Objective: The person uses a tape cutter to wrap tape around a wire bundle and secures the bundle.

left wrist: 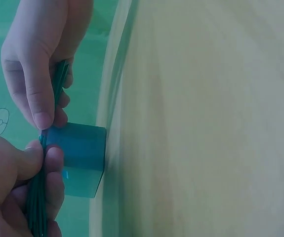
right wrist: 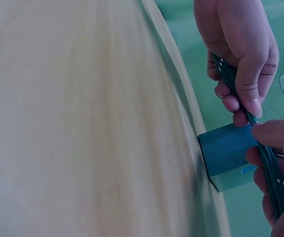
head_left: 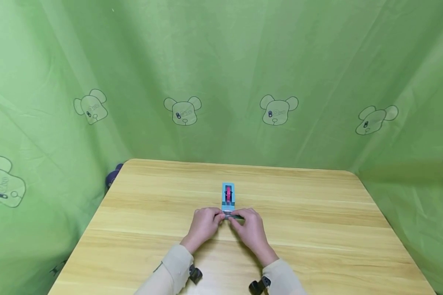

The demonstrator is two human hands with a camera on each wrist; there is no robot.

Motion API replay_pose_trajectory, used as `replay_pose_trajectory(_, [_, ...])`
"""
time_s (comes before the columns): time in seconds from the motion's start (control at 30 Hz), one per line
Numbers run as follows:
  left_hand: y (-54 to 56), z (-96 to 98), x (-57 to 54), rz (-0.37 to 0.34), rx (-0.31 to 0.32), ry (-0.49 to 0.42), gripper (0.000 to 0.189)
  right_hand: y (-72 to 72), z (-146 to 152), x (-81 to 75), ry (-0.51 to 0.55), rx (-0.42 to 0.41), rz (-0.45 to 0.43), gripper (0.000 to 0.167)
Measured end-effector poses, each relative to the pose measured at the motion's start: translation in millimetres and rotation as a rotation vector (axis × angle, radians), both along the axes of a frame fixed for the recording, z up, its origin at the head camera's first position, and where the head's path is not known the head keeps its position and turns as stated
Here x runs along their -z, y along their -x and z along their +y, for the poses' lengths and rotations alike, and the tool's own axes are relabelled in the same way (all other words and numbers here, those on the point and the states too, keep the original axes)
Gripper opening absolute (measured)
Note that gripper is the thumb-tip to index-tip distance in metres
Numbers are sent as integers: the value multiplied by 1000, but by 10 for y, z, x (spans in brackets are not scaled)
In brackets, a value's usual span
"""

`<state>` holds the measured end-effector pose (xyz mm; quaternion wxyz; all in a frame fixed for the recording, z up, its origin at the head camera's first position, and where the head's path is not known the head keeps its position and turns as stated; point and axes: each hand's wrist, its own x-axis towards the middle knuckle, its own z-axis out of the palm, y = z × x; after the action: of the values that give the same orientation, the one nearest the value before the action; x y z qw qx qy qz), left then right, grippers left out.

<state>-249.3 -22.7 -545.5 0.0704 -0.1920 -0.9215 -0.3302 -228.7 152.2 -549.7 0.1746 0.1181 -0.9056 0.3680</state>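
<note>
Both hands meet at the front end of a light blue tape dispenser [head_left: 228, 208] with a pinkish-red roll [head_left: 228, 194] in it. They hold a slim bundle of dark green strands [left wrist: 37, 207] between them. My left hand [head_left: 204, 224] pinches it with thumb and fingers on one side. On the other side my right hand [head_left: 252, 228] grips the same bundle, its strands [right wrist: 272, 182] running along the fingers. The two thumb tips are close together near the bundle's middle. In both wrist views the dispenser [right wrist: 228, 150] shows just beyond the fingers; its roll is hidden there.
A wooden table [head_left: 151, 192] with rounded far corners lies under the hands. Green curtains [head_left: 221, 61] printed with bear heads hang behind and on both sides. Past the table's far left corner sits a dark purple object [head_left: 112, 176]. Each wrist wears a small black camera [head_left: 195, 274].
</note>
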Motion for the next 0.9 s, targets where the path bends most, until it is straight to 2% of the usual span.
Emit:
replay_pose_trajectory(0.37, [10, -16, 12, -58, 47, -76, 19, 39, -18, 51, 22, -4, 18, 11])
replay_pose_trajectory(0.77, [22, -42, 39, -57, 59, -99, 14, 45, -25, 83, 37, 2, 28, 10])
replay_pose_trajectory(0.9, [20, -54, 32, -78, 64, -126, 14, 49, -32, 79, 45, 11, 27, 11])
